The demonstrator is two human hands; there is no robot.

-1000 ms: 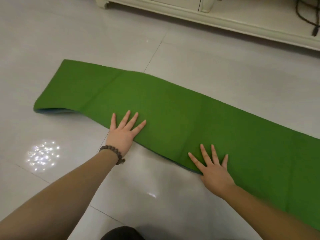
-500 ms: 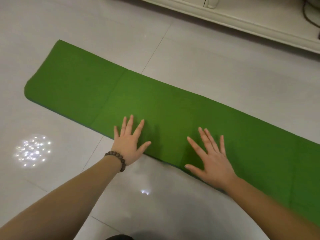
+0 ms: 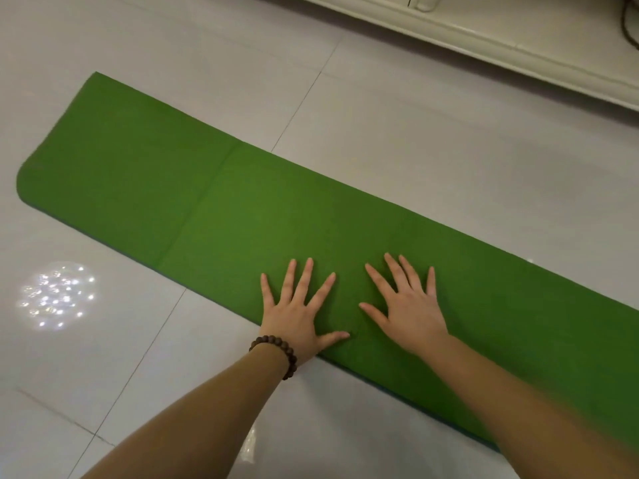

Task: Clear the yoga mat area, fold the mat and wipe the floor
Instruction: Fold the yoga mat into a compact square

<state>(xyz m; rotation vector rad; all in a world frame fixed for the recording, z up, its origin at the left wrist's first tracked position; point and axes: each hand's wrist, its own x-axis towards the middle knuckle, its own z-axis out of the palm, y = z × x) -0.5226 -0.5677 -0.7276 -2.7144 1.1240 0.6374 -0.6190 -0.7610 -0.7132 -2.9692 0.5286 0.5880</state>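
Observation:
A green yoga mat (image 3: 193, 202), folded lengthwise into a long strip, lies flat on the pale tiled floor (image 3: 432, 143) and runs from the upper left to the right edge of the view. A crease crosses it left of centre. My left hand (image 3: 297, 311), with a bead bracelet at the wrist, lies flat on the mat near its front edge, fingers spread. My right hand (image 3: 408, 305) presses flat beside it, fingers spread too. Neither hand holds anything.
A cream cabinet base (image 3: 518, 46) runs along the back right, with a dark cable (image 3: 627, 22) hanging at the far right. A bright light reflection (image 3: 55, 295) shines on the glossy tiles at the left.
Both hands have slid further onto the mat and closer together. The mat's left end, which bulged up a second ago, now lies flatter. The view has shifted right.

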